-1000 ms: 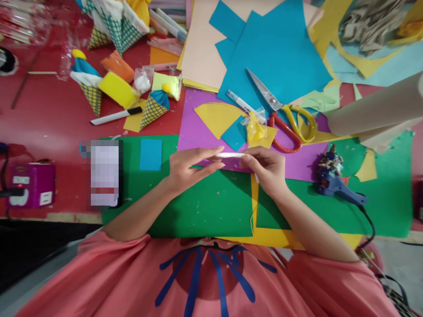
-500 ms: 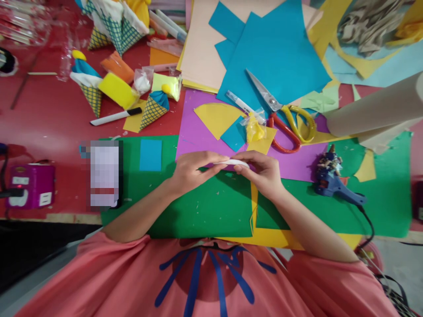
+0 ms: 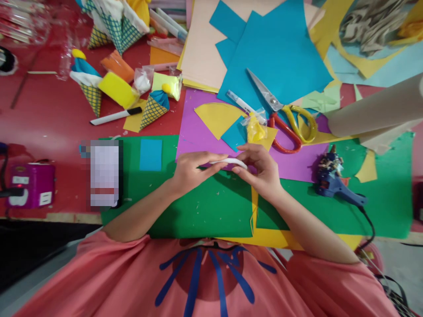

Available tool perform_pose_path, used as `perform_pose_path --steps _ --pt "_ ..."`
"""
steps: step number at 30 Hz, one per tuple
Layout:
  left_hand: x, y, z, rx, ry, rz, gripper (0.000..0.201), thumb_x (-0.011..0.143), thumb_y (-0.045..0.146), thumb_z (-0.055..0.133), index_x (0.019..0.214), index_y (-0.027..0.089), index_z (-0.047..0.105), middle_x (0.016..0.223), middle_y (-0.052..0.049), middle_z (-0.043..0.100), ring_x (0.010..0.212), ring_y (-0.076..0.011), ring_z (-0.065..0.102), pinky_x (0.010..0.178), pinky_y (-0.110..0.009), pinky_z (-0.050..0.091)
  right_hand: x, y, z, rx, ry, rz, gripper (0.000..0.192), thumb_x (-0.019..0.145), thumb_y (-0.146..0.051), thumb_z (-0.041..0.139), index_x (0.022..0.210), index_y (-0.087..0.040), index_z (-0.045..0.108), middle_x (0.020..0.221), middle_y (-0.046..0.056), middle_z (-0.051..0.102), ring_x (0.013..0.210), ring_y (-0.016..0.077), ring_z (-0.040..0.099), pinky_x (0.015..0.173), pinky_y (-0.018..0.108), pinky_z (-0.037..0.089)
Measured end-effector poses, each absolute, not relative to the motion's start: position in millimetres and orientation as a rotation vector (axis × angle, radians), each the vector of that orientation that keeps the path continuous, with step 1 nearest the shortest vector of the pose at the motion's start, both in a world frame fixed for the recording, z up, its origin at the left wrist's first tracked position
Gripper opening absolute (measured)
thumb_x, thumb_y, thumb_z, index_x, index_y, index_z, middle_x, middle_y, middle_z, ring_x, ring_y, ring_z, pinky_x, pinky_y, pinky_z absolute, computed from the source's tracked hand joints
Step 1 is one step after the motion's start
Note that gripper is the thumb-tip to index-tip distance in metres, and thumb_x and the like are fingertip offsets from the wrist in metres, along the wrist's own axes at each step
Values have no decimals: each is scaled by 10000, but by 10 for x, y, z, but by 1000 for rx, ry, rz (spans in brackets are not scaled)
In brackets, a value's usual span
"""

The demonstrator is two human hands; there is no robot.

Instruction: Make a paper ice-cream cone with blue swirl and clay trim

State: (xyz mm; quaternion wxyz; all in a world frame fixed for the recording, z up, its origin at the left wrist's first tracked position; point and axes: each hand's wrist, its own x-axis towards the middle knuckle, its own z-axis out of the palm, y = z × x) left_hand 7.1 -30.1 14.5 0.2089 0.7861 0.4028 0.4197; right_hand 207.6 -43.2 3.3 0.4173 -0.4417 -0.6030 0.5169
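Observation:
A thin, slightly curved white strip of modelling clay (image 3: pixel 235 162) is held up over the work surface, seen nearly edge-on. My left hand (image 3: pixel 191 171) pinches its left end between thumb and fingers. At its right end, the thumb of my right hand (image 3: pixel 264 169) presses from below, while the fingers curl above and behind it. Just beyond the hands lie a yellow paper fan shape (image 3: pixel 218 118), a blue paper piece (image 3: pixel 235 135) and a small bag of yellow clay (image 3: pixel 255 129). Scissors with red and yellow handles (image 3: pixel 274 105) rest farther right.
A blue glue gun (image 3: pixel 339 189) with a cord lies on the green sheet (image 3: pixel 205 211) at right. At left are a phone-like blurred object (image 3: pixel 104 176) and a purple box (image 3: pixel 31 185). Small finished cones (image 3: pixel 154 108), clay packs (image 3: pixel 118 90) and a marker (image 3: pixel 114 116) sit beyond.
My right hand's fingers have lifted and spread a little from the top of the clay strip, so more of it shows. My left hand stays almost still.

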Motion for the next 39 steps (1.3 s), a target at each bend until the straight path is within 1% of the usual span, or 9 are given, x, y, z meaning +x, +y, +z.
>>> perform_pose_path --steps 3,6,10,14,16,22,28,34,39 --pt "59 -298 167 2132 1104 1145 225 787 317 745 967 181 746 893 -31 787 727 -118 747 684 -147 576 2085 -434 34 -1139 -1513 1218 196 856 -329 686 1007 -210 651 811 7 712 668 106 652 610 234 524" --pt "67 -303 164 2125 1057 1111 293 777 352 751 1009 174 734 925 -47 785 761 -127 747 698 -158 571 2088 -436 48 -1143 -1564 1193 145 867 -329 669 940 -204 682 859 30 735 720 128 669 654 263 551" --pt "96 -311 138 2168 1024 1140 135 802 241 733 912 163 731 838 -30 782 718 -95 731 672 -133 544 2081 -434 43 -1117 -1580 1235 186 849 -353 690 959 -203 681 890 39 741 748 133 680 650 258 552" --pt "99 -311 138 2186 1057 1192 85 821 212 710 898 183 735 803 -13 779 680 -82 719 632 -133 535 2080 -421 36 -1086 -1531 1329 372 770 -381 767 1068 -204 631 845 21 723 713 120 678 561 211 517" --pt "92 -311 146 2179 1085 1204 78 832 208 697 898 194 737 806 -6 780 684 -82 719 639 -138 541 2084 -414 42 -1103 -1537 1341 345 785 -371 753 1060 -203 630 838 20 723 715 121 682 551 207 509" --pt "86 -315 137 2047 1096 1088 354 779 344 752 1090 183 702 873 -20 782 721 -105 730 674 -154 562 2106 -402 57 -1151 -1628 1194 152 849 -331 688 924 -199 689 858 29 739 728 130 673 638 253 528" --pt "95 -318 131 2165 1080 1077 111 833 256 699 895 167 723 816 -13 776 672 -80 703 632 -139 517 2104 -401 64 -1140 -1674 1157 111 863 -311 675 906 -213 704 858 33 743 754 143 686 652 257 536" --pt "93 -294 137 2123 1187 1046 98 858 256 654 878 180 714 807 -15 769 681 -94 695 644 -167 523 2086 -397 16 -1144 -1558 1289 436 779 -394 758 1149 -218 611 894 20 711 756 133 685 636 232 544" --pt "90 -261 100 1946 1180 892 264 801 275 707 1046 184 664 934 -31 757 792 -120 705 691 -184 543 2085 -377 9 -1206 -1618 1175 140 855 -282 672 975 -211 661 899 33 723 787 144 684 708 276 554"
